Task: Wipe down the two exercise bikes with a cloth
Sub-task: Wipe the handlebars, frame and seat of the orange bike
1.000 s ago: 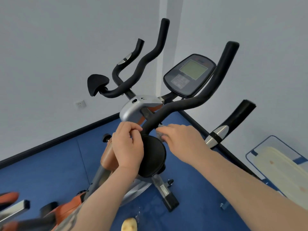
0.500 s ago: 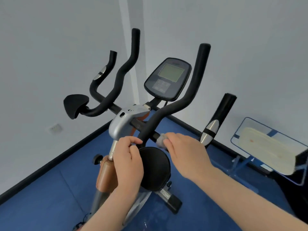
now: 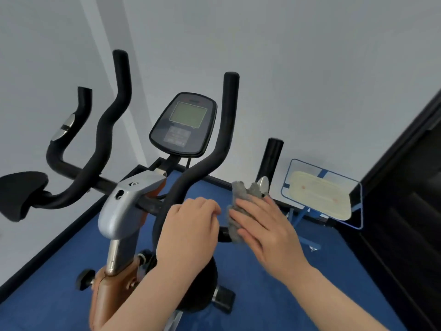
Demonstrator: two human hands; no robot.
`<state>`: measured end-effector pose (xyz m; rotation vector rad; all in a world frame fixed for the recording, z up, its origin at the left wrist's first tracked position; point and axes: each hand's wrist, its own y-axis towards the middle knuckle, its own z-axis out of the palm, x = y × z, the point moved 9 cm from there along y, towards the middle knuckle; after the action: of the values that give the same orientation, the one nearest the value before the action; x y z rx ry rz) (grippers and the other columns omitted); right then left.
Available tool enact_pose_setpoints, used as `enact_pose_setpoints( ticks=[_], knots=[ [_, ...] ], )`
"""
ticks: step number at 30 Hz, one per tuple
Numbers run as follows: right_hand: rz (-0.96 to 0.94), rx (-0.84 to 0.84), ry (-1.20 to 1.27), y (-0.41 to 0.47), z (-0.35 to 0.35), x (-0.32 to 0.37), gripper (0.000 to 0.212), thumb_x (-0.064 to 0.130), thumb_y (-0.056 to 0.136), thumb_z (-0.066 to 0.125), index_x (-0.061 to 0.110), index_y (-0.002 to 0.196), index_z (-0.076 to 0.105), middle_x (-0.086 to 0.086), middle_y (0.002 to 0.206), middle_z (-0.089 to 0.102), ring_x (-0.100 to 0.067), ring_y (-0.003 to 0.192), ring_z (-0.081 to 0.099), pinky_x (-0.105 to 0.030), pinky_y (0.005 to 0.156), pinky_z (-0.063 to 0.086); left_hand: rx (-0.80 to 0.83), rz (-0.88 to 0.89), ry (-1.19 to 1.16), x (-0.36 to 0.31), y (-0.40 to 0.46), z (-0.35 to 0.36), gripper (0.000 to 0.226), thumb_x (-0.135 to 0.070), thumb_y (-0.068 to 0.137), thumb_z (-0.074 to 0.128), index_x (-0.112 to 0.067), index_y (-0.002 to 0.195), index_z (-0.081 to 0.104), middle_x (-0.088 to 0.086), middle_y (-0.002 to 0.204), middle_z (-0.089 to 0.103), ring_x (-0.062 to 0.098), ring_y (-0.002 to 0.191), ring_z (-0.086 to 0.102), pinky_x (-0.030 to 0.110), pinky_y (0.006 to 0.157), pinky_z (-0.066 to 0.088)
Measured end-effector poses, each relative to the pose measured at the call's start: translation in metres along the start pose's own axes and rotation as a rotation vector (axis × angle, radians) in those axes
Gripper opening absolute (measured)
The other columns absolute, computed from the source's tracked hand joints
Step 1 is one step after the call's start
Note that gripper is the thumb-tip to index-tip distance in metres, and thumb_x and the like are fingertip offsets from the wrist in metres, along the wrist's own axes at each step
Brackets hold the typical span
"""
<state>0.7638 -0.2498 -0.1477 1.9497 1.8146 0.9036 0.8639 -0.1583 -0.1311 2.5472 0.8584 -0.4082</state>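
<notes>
An exercise bike with black foam handlebars (image 3: 222, 139), a grey console (image 3: 183, 125) and a silver stem cover (image 3: 124, 206) stands in front of me. My left hand (image 3: 191, 225) is curled around the lower part of the right handlebar loop. My right hand (image 3: 260, 225) presses a grey fuzzy cloth (image 3: 241, 194) against the crossbar just right of that loop, below the short right grip (image 3: 272, 158). Part of the cloth sticks up above my fingers. The bike's orange frame (image 3: 107, 295) shows at the bottom left.
Blue floor (image 3: 274, 295) lies under the bike, with white walls meeting in a corner behind it. A blue-framed stand with a cream board (image 3: 319, 197) sits against the right wall. A dark door or cabinet (image 3: 410, 211) fills the right edge.
The view has swung right and closer. My right hand has slid the cloth to the right along the crossbar, and more cloth now shows. My left hand keeps its grip on the handlebar.
</notes>
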Motion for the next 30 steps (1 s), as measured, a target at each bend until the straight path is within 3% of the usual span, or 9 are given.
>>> enact_pose_setpoints(
  ticks=[2,5,9,11,14,18,22,26,30],
  knots=[
    [0.230,-0.081,0.073,0.013,-0.015,-0.033,0.032,0.023,0.101,0.047,0.013,0.127,0.063,0.000,0.141,0.050,-0.017,0.132,0.044,-0.041,0.113,0.034,-0.007,0.070,0.072,-0.004,-0.004,0.002,0.016,-0.016,0.091,0.055,-0.024,0.097,0.067,-0.012,0.090,0.067,0.014,0.085,0.062,0.034,0.079,0.046],
    [0.585,-0.234,0.176,0.014,-0.019,-0.039,0.039,0.029,0.101,0.040,0.025,0.137,0.054,0.013,0.151,0.035,-0.007,0.140,0.030,-0.018,0.116,0.021,-0.061,0.126,0.099,-0.007,-0.006,0.000,0.013,-0.011,0.086,0.062,-0.021,0.092,0.067,-0.010,0.078,0.064,0.016,0.074,0.062,0.037,0.071,0.050],
    [0.598,-0.192,0.143,0.006,0.001,-0.015,0.042,0.029,0.103,0.039,0.030,0.145,0.043,0.024,0.155,0.019,-0.004,0.146,0.013,-0.003,0.110,0.005,-0.100,0.210,0.126,-0.011,-0.008,0.001,0.018,-0.015,0.090,0.052,-0.022,0.092,0.068,-0.011,0.075,0.063,0.016,0.068,0.060,0.036,0.066,0.050],
    [0.616,-0.148,0.126,0.021,-0.004,-0.034,0.043,0.028,0.103,0.040,0.028,0.146,0.041,0.024,0.154,0.019,-0.004,0.146,0.012,-0.004,0.110,0.005,-0.104,0.232,0.132,-0.013,-0.009,0.001,0.023,-0.019,0.091,0.045,-0.022,0.093,0.067,-0.011,0.074,0.062,0.016,0.068,0.060,0.035,0.066,0.049],
    [0.577,-0.152,0.060,0.040,-0.013,-0.046,0.042,0.020,0.103,0.043,0.020,0.145,0.043,0.019,0.152,0.025,-0.008,0.147,0.014,-0.007,0.113,0.004,-0.087,0.227,0.114,-0.012,-0.008,0.002,0.015,-0.013,0.090,0.055,-0.022,0.092,0.067,-0.011,0.074,0.063,0.018,0.069,0.061,0.036,0.067,0.049],
    [0.520,-0.126,0.132,0.027,-0.002,-0.038,0.043,0.023,0.103,0.044,0.023,0.146,0.042,0.021,0.153,0.025,-0.002,0.147,0.011,-0.008,0.114,0.004,-0.068,0.185,0.126,-0.010,-0.007,0.001,0.021,-0.018,0.091,0.046,-0.023,0.092,0.066,-0.011,0.073,0.062,0.016,0.068,0.061,0.038,0.067,0.050],
    [0.373,-0.114,0.023,0.053,-0.020,-0.057,0.042,0.012,0.100,0.049,0.008,0.141,0.048,0.005,0.152,0.033,-0.014,0.146,0.017,-0.018,0.119,0.011,-0.049,0.150,0.138,-0.009,-0.005,0.003,0.025,-0.020,0.091,0.041,-0.023,0.091,0.065,-0.012,0.072,0.061,0.015,0.068,0.060,0.037,0.068,0.050],
    [0.342,-0.142,0.005,0.082,-0.034,-0.077,0.037,0.004,0.097,0.052,0.007,0.134,0.056,-0.005,0.147,0.044,-0.027,0.138,0.033,-0.019,0.117,0.016,-0.046,0.092,0.126,-0.006,-0.004,0.002,0.014,-0.014,0.088,0.054,-0.023,0.090,0.065,-0.013,0.074,0.062,0.014,0.070,0.062,0.034,0.072,0.049],
    [0.570,-0.298,0.320,0.049,-0.021,-0.071,0.043,0.010,0.101,0.045,0.025,0.142,0.048,0.014,0.156,0.026,-0.002,0.142,0.024,-0.014,0.115,0.018,-0.048,-0.024,0.128,-0.001,-0.002,0.001,0.018,-0.023,0.088,0.047,-0.025,0.088,0.065,-0.014,0.075,0.063,0.011,0.072,0.062,0.032,0.074,0.046]
  ],
)
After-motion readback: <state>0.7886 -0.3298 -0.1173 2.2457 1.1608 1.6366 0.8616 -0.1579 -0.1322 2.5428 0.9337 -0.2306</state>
